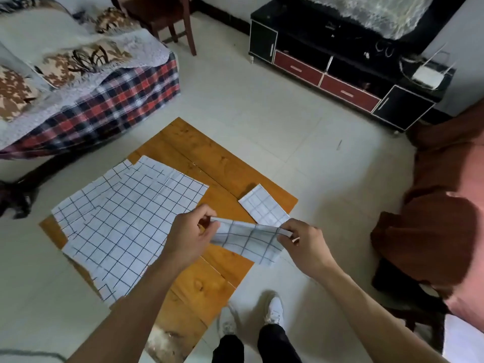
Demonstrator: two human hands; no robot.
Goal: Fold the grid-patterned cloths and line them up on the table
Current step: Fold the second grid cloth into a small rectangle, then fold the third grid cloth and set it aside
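A low wooden table (209, 158) stands on the tiled floor. Several unfolded white cloths with a dark grid (125, 218) lie overlapping on its left half. One folded grid cloth (263, 206) rests near the table's right edge. I hold another grid cloth (248, 241) folded over in the air above the table's near right side. My left hand (191, 237) pinches its left end and my right hand (305, 244) pinches its right end. The cloth hangs down between the two hands.
A bed with a plaid cover (104, 100) is at the far left, a wooden chair (167, 19) behind it. A black and red TV cabinet (340, 72) stands at the back right. A brown covered seat (432, 231) is at the right. My feet (251, 318) are by the table's near edge.
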